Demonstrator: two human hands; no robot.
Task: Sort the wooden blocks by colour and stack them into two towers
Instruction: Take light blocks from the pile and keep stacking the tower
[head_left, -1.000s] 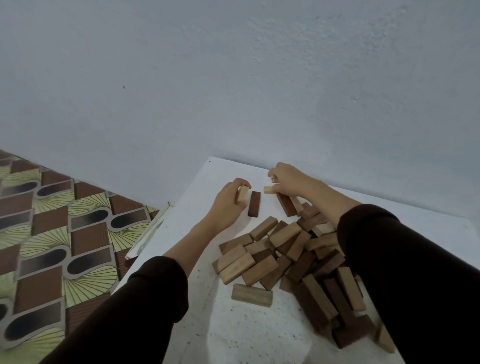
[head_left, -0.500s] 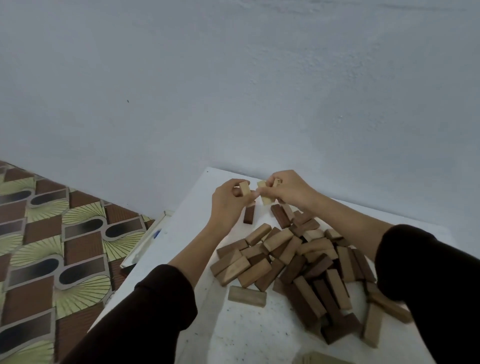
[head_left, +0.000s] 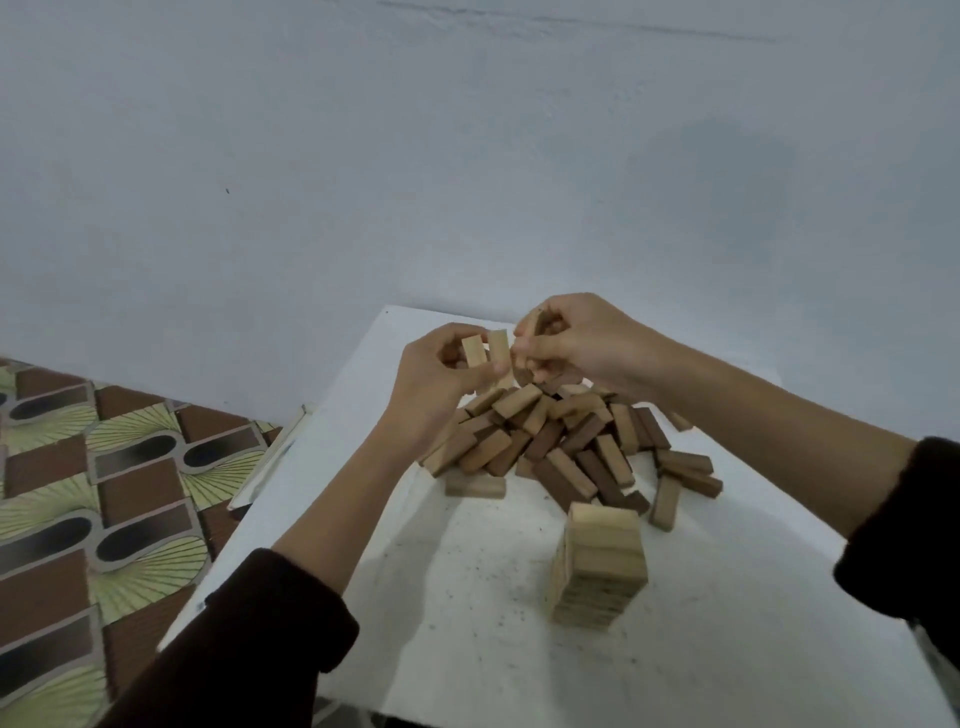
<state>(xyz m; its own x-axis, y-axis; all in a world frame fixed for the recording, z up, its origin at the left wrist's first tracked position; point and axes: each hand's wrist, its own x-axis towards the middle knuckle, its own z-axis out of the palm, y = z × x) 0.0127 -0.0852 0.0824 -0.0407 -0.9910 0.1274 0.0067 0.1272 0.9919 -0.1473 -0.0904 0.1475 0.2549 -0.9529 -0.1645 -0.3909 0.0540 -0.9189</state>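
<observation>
- Brown-and-green floor tiles (head_left: 104, 493) are seen at far left, below the left edge of the white surface (head_left: 457, 634). That edge is judged a drop to be kept away from.
- A pair of light blocks (head_left: 474, 352) is pinched side by side in the curled fingers of the left hand (head_left: 441, 384). Their long axes are near upright, and they are held above the far end of the pile.
- Just beside them, a third light block (head_left: 535, 325) is gripped in the right hand (head_left: 587, 345), with thumb and fingers curled round it and its long axis also near upright. Whether it touches the pair cannot be told.
- A mixed pile (head_left: 561, 441) of light and dark blocks is spread beneath the hands and toward the person.
- A light tower (head_left: 600, 566) stands nearer than the pile and to the right, well apart from the held blocks and closer to the right arm. The blocks are judged to need turning flat and carrying over the pile to reach it.
- Bare surface lies open to the tower's left and front. No dark tower is seen.
</observation>
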